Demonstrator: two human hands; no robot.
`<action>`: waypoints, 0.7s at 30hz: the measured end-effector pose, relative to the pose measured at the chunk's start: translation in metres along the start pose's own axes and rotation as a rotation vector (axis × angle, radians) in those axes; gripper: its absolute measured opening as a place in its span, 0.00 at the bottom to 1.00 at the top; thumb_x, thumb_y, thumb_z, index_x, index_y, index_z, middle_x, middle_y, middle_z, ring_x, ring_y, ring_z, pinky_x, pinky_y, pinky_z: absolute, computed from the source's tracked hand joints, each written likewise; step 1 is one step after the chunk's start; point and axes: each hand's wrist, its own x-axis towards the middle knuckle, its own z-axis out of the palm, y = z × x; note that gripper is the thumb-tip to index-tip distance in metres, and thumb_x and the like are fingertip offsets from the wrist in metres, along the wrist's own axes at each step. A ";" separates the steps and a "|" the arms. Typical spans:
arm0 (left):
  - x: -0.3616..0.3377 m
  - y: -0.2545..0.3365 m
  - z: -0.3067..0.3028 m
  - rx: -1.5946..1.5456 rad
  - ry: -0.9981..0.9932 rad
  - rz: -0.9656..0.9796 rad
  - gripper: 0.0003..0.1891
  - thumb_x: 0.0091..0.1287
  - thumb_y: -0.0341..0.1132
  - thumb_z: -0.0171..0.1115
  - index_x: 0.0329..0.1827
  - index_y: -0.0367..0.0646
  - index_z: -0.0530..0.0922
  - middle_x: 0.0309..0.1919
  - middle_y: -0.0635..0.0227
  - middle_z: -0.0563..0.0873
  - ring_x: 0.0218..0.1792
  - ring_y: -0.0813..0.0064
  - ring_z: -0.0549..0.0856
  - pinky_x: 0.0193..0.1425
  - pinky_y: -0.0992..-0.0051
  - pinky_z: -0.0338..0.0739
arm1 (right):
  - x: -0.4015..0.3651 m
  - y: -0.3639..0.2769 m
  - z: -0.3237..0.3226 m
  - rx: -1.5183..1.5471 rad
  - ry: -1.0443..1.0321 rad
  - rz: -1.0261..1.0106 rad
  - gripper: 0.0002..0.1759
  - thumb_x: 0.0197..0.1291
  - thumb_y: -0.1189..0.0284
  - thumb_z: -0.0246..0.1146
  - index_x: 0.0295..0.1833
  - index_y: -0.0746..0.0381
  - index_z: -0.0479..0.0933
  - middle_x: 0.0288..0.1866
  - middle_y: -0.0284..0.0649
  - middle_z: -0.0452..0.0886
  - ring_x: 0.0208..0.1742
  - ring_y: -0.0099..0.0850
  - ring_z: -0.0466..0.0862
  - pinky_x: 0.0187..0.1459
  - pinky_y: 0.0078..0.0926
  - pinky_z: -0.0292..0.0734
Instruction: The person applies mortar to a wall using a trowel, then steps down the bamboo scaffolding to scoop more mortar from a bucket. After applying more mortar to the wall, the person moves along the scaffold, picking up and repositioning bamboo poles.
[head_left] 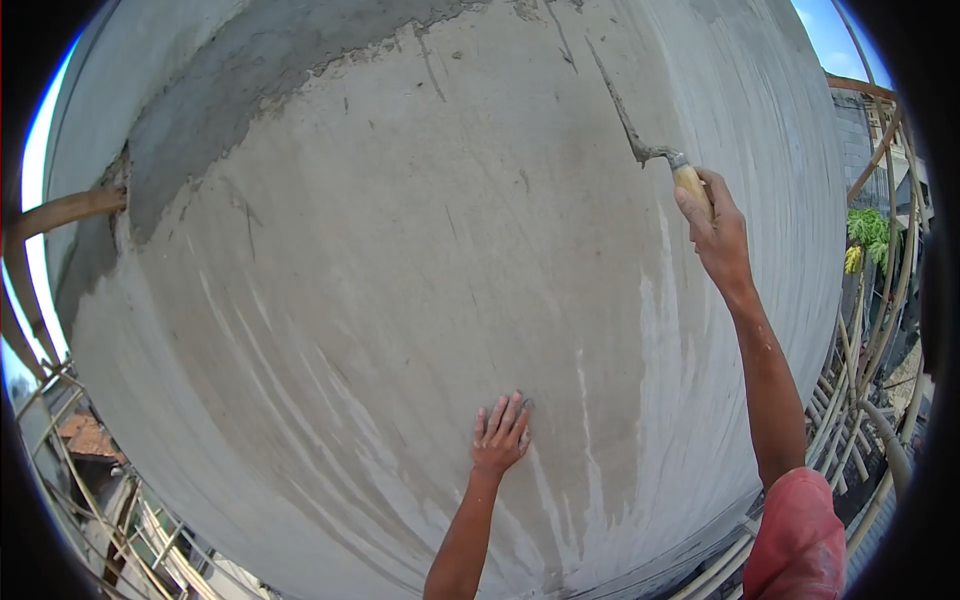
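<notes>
My right hand (718, 225) is wrapped round the pale wooden handle of a trowel (690, 185), up at the right of the wall. The trowel's thin blade is seen edge-on against the wall, slanting up and left from its bent neck. Lower down, near the middle, my left hand (500, 437) lies on the wall (420, 250) with its fingers stretched upward. A small dark grey smear shows at its fingertips. Grey render covers the wall, marked with pale streaks and short scratches.
Darker wet render (230, 90) forms a band across the upper left. A wooden pole (75, 212) meets the wall at the left. Bamboo scaffolding (890, 230) stands along the right side, with more poles (100, 510) at lower left. Green leaves (868, 228) show at far right.
</notes>
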 end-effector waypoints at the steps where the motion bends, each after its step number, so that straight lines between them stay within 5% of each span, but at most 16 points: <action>1: -0.001 -0.001 -0.001 0.004 -0.008 0.000 0.17 0.58 0.42 0.51 0.49 0.57 0.80 0.61 0.71 0.72 0.65 0.70 0.66 0.72 0.59 0.48 | -0.030 0.011 -0.019 0.195 -0.083 0.155 0.22 0.64 0.61 0.54 0.55 0.66 0.68 0.33 0.36 0.75 0.27 0.20 0.72 0.29 0.19 0.68; 5: -0.001 -0.006 -0.003 0.047 -0.058 -0.019 0.15 0.58 0.42 0.52 0.46 0.57 0.80 0.62 0.74 0.72 0.66 0.73 0.65 0.72 0.60 0.47 | -0.182 0.105 -0.082 0.470 -0.113 0.485 0.20 0.68 0.61 0.46 0.57 0.63 0.65 0.36 0.34 0.71 0.23 0.16 0.70 0.22 0.12 0.68; 8: -0.002 -0.006 0.001 0.070 -0.025 0.026 0.15 0.59 0.41 0.50 0.47 0.54 0.80 0.62 0.66 0.71 0.67 0.67 0.63 0.72 0.57 0.46 | -0.324 0.152 -0.136 0.516 0.027 0.843 0.17 0.66 0.61 0.49 0.51 0.63 0.66 0.28 0.32 0.70 0.17 0.16 0.69 0.14 0.13 0.63; 12: -0.006 -0.011 -0.001 0.110 -0.059 0.099 0.19 0.67 0.37 0.42 0.57 0.40 0.72 0.65 0.52 0.64 0.68 0.55 0.59 0.71 0.53 0.45 | -0.484 0.144 -0.213 0.116 -0.011 1.299 0.16 0.55 0.76 0.61 0.49 0.64 0.66 0.24 0.30 0.69 0.14 0.15 0.66 0.12 0.13 0.59; 15: -0.003 -0.010 -0.001 0.123 -0.018 0.103 0.22 0.71 0.41 0.37 0.62 0.41 0.68 0.66 0.53 0.63 0.68 0.56 0.61 0.70 0.57 0.47 | -0.596 0.130 -0.263 -0.197 -0.138 1.564 0.19 0.53 0.72 0.65 0.47 0.64 0.67 0.23 0.33 0.72 0.14 0.17 0.68 0.13 0.17 0.61; 17: 0.001 -0.019 0.008 0.113 0.054 0.083 0.25 0.72 0.49 0.35 0.63 0.46 0.68 0.66 0.59 0.64 0.67 0.60 0.62 0.69 0.57 0.50 | -0.654 0.116 -0.292 -0.482 -0.260 1.723 0.16 0.53 0.68 0.64 0.45 0.61 0.70 0.24 0.38 0.75 0.17 0.20 0.73 0.16 0.22 0.66; 18: 0.001 -0.026 0.013 0.082 0.100 0.125 0.25 0.71 0.50 0.35 0.63 0.47 0.69 0.66 0.58 0.64 0.67 0.60 0.63 0.68 0.57 0.50 | -0.689 0.115 -0.307 -0.549 -0.321 1.718 0.19 0.51 0.64 0.64 0.46 0.60 0.71 0.30 0.43 0.79 0.25 0.31 0.81 0.25 0.29 0.74; 21: -0.006 -0.055 0.020 0.103 0.009 0.039 0.27 0.71 0.52 0.33 0.64 0.45 0.66 0.66 0.58 0.64 0.66 0.61 0.63 0.68 0.57 0.50 | -0.772 0.118 -0.327 -0.791 -0.606 1.858 0.25 0.47 0.58 0.63 0.51 0.57 0.72 0.41 0.49 0.80 0.44 0.47 0.80 0.42 0.41 0.74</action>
